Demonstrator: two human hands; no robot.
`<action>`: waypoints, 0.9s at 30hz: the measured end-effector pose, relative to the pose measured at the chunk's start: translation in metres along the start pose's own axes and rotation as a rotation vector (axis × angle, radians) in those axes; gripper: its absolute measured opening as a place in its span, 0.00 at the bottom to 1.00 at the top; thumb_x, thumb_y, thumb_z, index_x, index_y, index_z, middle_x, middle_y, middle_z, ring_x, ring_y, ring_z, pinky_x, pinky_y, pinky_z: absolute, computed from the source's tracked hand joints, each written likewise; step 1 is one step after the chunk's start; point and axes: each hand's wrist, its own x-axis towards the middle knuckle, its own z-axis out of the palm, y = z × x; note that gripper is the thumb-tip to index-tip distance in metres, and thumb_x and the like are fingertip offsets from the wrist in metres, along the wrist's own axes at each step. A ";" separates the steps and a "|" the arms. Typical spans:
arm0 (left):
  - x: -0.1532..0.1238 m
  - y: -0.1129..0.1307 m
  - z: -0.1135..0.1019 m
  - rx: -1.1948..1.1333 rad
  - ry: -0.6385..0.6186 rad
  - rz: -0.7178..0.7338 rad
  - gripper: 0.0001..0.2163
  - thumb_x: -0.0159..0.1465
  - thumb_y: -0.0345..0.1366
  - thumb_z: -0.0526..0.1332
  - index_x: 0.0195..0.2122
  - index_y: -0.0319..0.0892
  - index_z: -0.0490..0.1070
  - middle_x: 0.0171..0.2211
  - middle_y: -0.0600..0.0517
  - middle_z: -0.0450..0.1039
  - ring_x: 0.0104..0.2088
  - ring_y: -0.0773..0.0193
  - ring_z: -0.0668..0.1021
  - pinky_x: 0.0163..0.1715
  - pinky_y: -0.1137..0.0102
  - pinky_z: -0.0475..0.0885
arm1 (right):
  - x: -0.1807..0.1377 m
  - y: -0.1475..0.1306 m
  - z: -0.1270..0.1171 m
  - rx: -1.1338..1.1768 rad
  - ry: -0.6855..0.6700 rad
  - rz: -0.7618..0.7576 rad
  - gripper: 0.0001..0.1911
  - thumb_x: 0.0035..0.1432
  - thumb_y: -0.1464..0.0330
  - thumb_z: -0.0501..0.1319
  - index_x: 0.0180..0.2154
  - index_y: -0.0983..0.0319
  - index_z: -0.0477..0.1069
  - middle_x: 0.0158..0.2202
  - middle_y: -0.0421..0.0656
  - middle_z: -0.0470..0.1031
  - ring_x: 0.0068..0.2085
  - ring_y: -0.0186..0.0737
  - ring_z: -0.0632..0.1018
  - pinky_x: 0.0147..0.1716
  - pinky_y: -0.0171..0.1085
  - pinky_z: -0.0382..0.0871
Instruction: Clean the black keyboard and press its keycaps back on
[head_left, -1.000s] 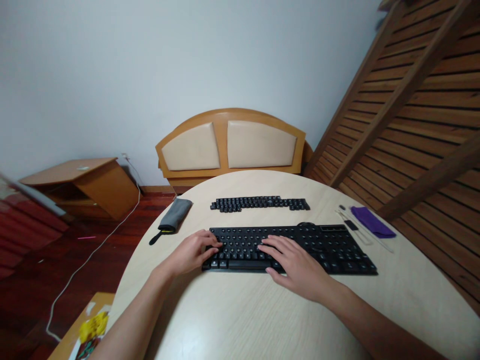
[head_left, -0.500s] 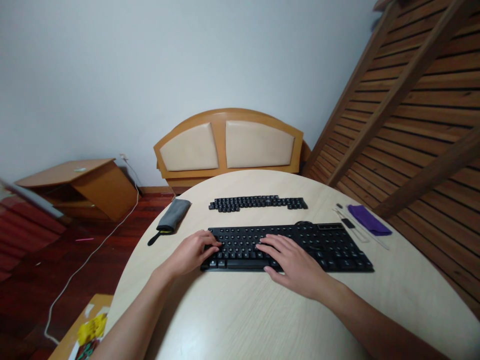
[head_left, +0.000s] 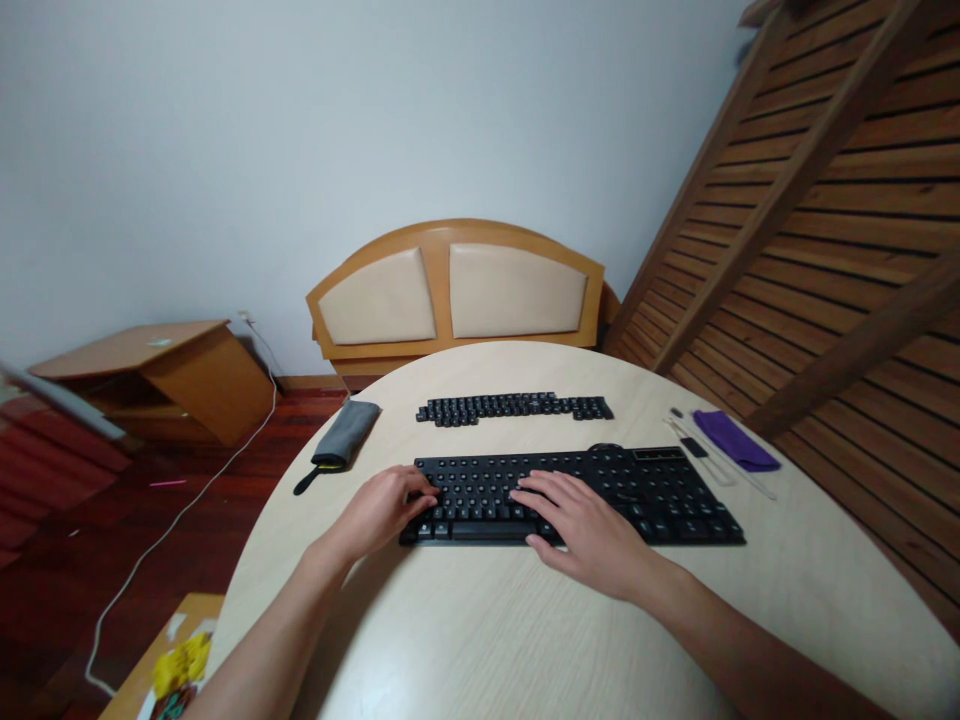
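Note:
A black keyboard [head_left: 600,490] lies on the round pale table. Its left end is under my left hand [head_left: 390,505], whose thumb and index finger are bent together over the keys; whatever is between them is too small to make out. My right hand [head_left: 585,530] rests on the middle of the keyboard with its fingers stretched out and the thumb apart at the front edge. Beyond the keyboard, loose black keycaps [head_left: 510,405] are laid out in rows, with neither hand touching them.
A grey cloth pouch [head_left: 349,435] lies at the table's left. Toward the right are a purple cloth [head_left: 735,440] and thin tools, one a small dark-headed brush [head_left: 694,446]. The table's edge [head_left: 251,545] curves around. A wooden headboard [head_left: 457,280] stands behind.
The view has shifted very slightly. Both hands keep nearly the same place on the keyboard, and the loose keycaps have not visibly moved.

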 end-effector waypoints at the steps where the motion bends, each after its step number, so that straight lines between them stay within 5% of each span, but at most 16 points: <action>1: 0.000 0.000 0.000 0.000 0.004 -0.005 0.10 0.69 0.40 0.59 0.39 0.45 0.80 0.39 0.49 0.79 0.40 0.58 0.79 0.43 0.66 0.72 | 0.000 0.000 0.000 -0.001 0.000 0.000 0.25 0.63 0.63 0.59 0.62 0.55 0.65 0.62 0.45 0.69 0.64 0.49 0.66 0.64 0.54 0.59; 9: 0.001 -0.011 0.002 -0.161 -0.005 -0.019 0.12 0.68 0.43 0.60 0.38 0.44 0.81 0.38 0.48 0.78 0.39 0.59 0.79 0.41 0.67 0.72 | 0.000 0.000 -0.001 0.006 0.009 0.002 0.25 0.63 0.63 0.59 0.61 0.55 0.65 0.62 0.45 0.69 0.64 0.49 0.66 0.64 0.55 0.59; 27: -0.003 0.005 -0.002 0.117 0.004 -0.016 0.10 0.68 0.39 0.57 0.39 0.46 0.79 0.41 0.49 0.77 0.41 0.57 0.78 0.41 0.65 0.72 | 0.001 -0.001 -0.002 -0.004 -0.008 0.010 0.26 0.63 0.64 0.59 0.62 0.55 0.65 0.62 0.46 0.69 0.64 0.50 0.66 0.64 0.55 0.59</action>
